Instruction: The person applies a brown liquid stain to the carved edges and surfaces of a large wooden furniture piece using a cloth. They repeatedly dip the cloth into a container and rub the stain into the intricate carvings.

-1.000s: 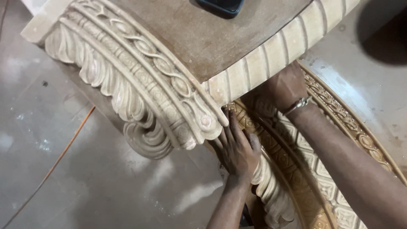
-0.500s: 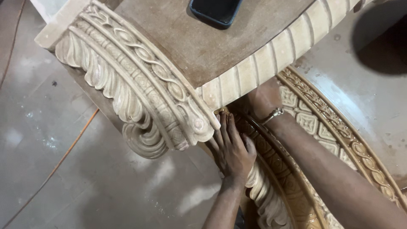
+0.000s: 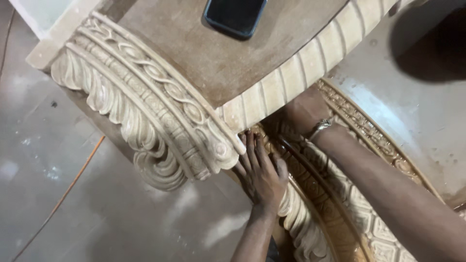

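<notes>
Head view: your left hand (image 3: 262, 174) lies flat, fingers spread, gripping nothing, on the curved tan carved moulding (image 3: 310, 228) under the pale carved wooden block (image 3: 160, 121)'s corner; your right hand (image 3: 303, 109) is tucked beneath that block's fluted edge, grip hidden; black phone (image 3: 235, 17) on top.

Soft, even light here; deep shade pools beneath the carved block (image 3: 145, 116) over my right hand (image 3: 303, 109), a dark shadow blob beyond it, slight blur.
</notes>
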